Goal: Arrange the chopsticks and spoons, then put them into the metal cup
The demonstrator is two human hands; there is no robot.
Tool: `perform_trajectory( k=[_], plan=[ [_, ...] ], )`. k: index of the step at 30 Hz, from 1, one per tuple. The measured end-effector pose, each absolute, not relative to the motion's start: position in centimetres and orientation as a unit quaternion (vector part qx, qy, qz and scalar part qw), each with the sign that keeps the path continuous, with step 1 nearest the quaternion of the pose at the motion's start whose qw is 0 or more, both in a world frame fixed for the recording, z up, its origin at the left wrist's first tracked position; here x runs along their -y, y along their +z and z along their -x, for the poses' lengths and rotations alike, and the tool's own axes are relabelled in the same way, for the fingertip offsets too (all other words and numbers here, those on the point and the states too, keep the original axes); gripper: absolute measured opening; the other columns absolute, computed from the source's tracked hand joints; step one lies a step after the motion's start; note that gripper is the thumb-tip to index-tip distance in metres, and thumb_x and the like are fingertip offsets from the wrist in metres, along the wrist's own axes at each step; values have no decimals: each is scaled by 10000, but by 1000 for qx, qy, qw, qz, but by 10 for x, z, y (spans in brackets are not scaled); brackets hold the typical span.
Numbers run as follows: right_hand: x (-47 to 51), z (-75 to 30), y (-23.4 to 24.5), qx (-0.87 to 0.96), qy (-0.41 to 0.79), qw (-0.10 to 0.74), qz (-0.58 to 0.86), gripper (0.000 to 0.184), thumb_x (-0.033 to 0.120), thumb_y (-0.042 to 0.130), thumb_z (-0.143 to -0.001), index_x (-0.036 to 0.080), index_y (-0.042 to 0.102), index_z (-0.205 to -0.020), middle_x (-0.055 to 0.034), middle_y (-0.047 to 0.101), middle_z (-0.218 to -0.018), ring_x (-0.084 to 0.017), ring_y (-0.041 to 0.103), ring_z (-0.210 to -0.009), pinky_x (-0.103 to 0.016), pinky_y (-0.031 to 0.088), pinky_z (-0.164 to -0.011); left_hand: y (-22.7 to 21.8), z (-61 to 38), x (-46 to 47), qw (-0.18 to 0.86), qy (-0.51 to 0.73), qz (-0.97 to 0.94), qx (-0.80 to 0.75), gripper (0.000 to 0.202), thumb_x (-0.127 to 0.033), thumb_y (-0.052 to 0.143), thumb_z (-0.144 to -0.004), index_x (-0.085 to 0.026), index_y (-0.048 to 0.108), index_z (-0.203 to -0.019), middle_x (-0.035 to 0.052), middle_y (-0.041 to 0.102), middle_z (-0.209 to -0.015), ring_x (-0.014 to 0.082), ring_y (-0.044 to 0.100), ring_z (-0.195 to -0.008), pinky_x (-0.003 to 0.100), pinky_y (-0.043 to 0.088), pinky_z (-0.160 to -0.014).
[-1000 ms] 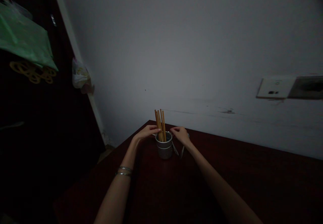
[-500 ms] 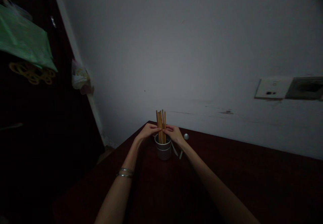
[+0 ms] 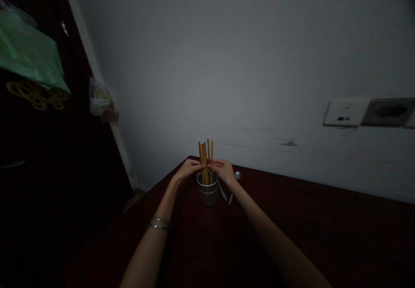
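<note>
Several wooden chopsticks [image 3: 204, 174] stand upright in a round grey metal holder [image 3: 208, 195] near the table's far corner. My left hand [image 3: 190, 168] is closed on chopsticks from the left side, with thumb and fingers just above the rim. From the right, my right hand [image 3: 223, 170] pinches chopsticks at about the same height. A narrow gap shows between the left group of sticks and those on the right. Behind my right wrist lies a spoon [image 3: 237, 175], its handle partly hidden by the hand. Another pale utensil handle [image 3: 222, 191] lies beside the holder.
The dark red table [image 3: 308, 210] meets a grey wall [image 3: 227, 63] at its back edge. At the left stands a dark door with a green bag [image 3: 30, 50] hanging on it. A wall socket [image 3: 346, 112] sits at the right.
The chopsticks have spread slightly apart at their tops, with a gap between left and right sticks. Both hands keep their grip. The whole view has shifted a little.
</note>
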State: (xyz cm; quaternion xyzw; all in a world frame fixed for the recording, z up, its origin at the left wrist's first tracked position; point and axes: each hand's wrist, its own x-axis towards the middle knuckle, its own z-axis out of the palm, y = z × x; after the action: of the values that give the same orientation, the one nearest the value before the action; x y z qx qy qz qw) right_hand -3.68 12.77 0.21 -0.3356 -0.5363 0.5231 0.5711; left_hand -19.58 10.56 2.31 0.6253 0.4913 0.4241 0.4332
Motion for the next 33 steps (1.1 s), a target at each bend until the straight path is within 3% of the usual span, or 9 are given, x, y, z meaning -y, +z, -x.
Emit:
perform_trajectory(
  k=[12,18,20,22,26,29,33],
  plan=[
    [-113,4,59,446,479,717,240,322,285,735,-520,115,631,-773,-44,678,-701,-140,629,-665,-277,494,-697,18,185,-103,480,435,-618,-446,422,-392,697,-610,-93,651,-904,100,664,-834,185,598,-739,287,429,-687],
    [-97,-20,92,416,483,741,211,335,261,745,-524,113,642,-807,-57,680,-753,-131,630,-695,-265,499,-710,21,183,-106,490,466,-579,-455,522,-561,437,-762,-121,589,-998,123,619,-986,194,579,-851,292,432,-706],
    [-90,-26,101,423,482,740,200,321,258,740,-535,115,645,-806,-63,681,-776,-136,631,-717,-273,499,-728,30,187,-107,445,525,-535,-490,516,-553,385,-785,-139,563,-1035,130,587,-1057,200,567,-890,290,437,-685],
    [-83,-31,109,440,479,736,190,309,263,731,-551,117,648,-810,-70,682,-797,-141,632,-735,-287,497,-747,48,189,-103,334,618,-489,-518,461,-508,402,-785,-143,562,-1016,125,571,-1076,196,555,-910,275,436,-670],
    [-67,-32,121,473,471,722,181,308,287,710,-584,125,647,-839,-78,682,-835,-149,633,-757,-304,501,-757,98,175,-69,108,708,-505,-481,330,-435,535,-707,-133,611,-817,73,619,-870,172,561,-820,240,429,-623],
    [-52,-26,127,504,467,704,181,317,304,688,-611,130,642,-872,-82,681,-860,-158,631,-785,-306,506,-755,129,145,-30,98,669,-600,-428,292,-403,590,-684,-141,632,-806,54,634,-827,159,566,-782,228,436,-599],
    [-32,-19,132,537,454,687,183,335,312,671,-628,126,634,-904,-78,682,-860,-162,632,-779,-301,519,-731,143,108,1,207,575,-672,-418,337,-367,655,-640,-157,650,-903,45,658,-813,166,589,-728,240,455,-573]
  ],
)
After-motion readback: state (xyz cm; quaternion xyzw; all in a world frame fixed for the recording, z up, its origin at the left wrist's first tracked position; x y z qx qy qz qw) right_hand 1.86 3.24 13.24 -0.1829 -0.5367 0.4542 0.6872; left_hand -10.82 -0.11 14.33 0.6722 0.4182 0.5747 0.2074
